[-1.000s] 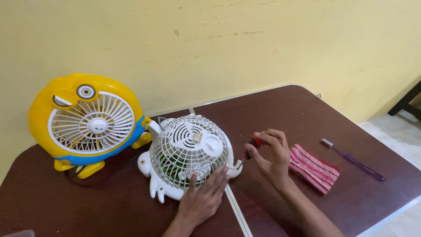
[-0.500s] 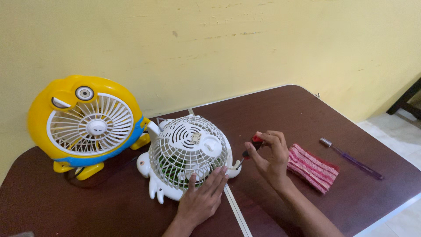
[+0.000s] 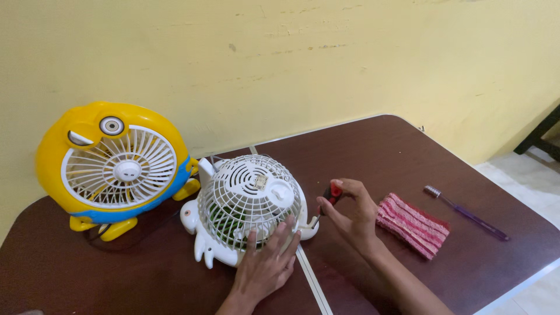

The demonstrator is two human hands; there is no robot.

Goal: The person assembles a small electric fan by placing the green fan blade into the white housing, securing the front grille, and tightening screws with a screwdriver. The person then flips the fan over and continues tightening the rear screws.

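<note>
While left hand (image 3: 265, 265) presses flat, fingers spread, on white plastic cage-fronted fan (image 3: 248, 207) lying face-up on dark brown table (image 3: 373, 151), steadying it, right hand (image 3: 350, 213) pinches small red-handled screwdriver (image 3: 326, 199), tip at fan's right rim tab. Yellow cartoon fan (image 3: 114, 166) upright, left.

A home room: yellow plastered wall (image 3: 350, 58), brown folding table (image 3: 408, 151), tiled floor (image 3: 542, 198)
</note>
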